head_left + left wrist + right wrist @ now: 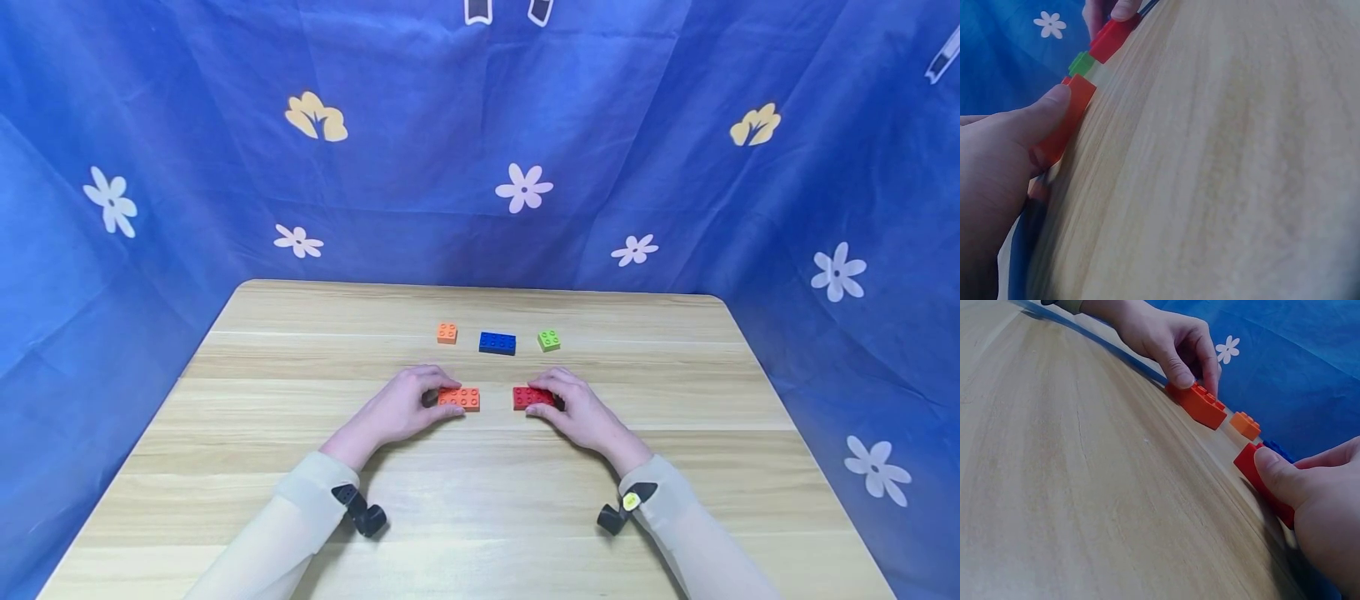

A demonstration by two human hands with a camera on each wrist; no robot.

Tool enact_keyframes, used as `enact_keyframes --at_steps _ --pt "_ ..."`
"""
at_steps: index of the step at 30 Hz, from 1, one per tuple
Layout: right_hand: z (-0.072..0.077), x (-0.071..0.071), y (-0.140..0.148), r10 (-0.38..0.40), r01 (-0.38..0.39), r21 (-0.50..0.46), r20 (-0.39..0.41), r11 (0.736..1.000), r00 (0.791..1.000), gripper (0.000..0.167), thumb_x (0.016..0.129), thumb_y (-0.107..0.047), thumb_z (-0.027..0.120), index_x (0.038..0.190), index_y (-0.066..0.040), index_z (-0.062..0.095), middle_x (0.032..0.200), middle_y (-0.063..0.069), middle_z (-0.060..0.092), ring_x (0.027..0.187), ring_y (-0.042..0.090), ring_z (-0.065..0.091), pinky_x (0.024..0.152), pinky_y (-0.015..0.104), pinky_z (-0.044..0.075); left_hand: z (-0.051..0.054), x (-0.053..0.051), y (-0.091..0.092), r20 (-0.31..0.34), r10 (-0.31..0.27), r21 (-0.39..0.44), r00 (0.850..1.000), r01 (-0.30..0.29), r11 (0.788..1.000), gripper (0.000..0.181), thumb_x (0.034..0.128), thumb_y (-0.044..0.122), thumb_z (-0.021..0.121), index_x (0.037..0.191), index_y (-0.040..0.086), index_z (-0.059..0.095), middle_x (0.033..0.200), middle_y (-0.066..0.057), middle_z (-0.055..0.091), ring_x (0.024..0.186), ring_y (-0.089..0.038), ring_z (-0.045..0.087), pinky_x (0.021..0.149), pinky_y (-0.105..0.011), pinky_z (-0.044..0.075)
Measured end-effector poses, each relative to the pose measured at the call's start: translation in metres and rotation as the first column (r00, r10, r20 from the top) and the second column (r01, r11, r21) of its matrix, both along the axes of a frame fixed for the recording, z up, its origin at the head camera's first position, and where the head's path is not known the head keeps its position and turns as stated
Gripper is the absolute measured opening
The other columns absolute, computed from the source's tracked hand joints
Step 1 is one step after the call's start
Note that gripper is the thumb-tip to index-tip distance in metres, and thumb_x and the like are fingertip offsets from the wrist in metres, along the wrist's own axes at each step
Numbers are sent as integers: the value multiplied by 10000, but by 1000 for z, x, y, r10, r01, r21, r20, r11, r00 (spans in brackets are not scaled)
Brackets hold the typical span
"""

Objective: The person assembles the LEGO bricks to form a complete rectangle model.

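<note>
My left hand (408,404) pinches a long orange toy brick (468,400) between thumb and fingers, near the middle of the table. Facing it, my right hand (581,407) grips a long red toy brick (520,398) the same way. A short gap separates the two bricks, and both have their studs up. In the right wrist view the thumb (1275,472) lies along the side of the red brick. The left wrist view has the left thumb (1047,112) against the orange brick's side.
Behind the hands lie a small orange brick (447,334), a long blue brick (497,343) and a small green brick (549,340), in a loose row. The wooden table (480,508) is bordered by a blue flowered curtain (420,167).
</note>
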State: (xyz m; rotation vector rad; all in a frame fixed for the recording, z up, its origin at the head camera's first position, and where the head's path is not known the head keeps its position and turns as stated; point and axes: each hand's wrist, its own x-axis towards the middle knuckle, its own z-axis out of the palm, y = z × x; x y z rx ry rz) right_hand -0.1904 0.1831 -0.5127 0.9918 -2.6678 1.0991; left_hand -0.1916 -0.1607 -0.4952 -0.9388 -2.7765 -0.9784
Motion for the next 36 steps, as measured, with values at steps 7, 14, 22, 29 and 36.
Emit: enact_keyframes --at_steps 7,14,22,29,36 --pt "0 0 -1 2 -2 -19 -2 1000 1000 394 964 -285 813 1278 -57 742 1232 13 683 1175 186 632 1047 432 521 0 -1 0 -3 -7 2 1000 7 1000 437 908 410 859 1223 117 785 1127 44 734 1069 -145 685 998 -384 545" --pt "-1 -1 -2 -5 5 -28 -1 1000 1000 374 958 -283 823 1262 -76 753 1233 10 688 1173 180 635 1043 420 525 0 -2 2 10 -1 -1 1000 1 1000 454 912 432 849 1235 120 778 1138 45 730 1066 -143 681 993 -385 549" --pt "-3 -3 -8 -10 10 -32 -7 999 1000 373 957 -294 824 1258 -84 759 1236 8 693 1175 190 638 1040 421 526 1 -2 6 7 1 9 1000 -1 1000 462 916 440 841 1242 118 776 1138 44 726 1044 -157 671 962 -419 552" --pt "-3 -4 -13 -10 10 -22 2 1000 1000 398 953 -301 826 1265 -64 753 1247 28 697 1187 210 640 1054 428 519 2 -3 10 35 12 -7 999 -12 1000 473 917 455 836 1256 131 771 1156 38 727 1062 -157 673 994 -404 542" --pt "-2 -6 -16 -3 3 -25 6 1000 1000 392 955 -305 825 1262 -72 754 1234 15 698 1165 193 642 1033 420 528 2 -4 12 44 17 -19 999 -16 1000 474 917 464 832 1260 142 769 1164 30 728 1079 -166 675 1009 -406 537"
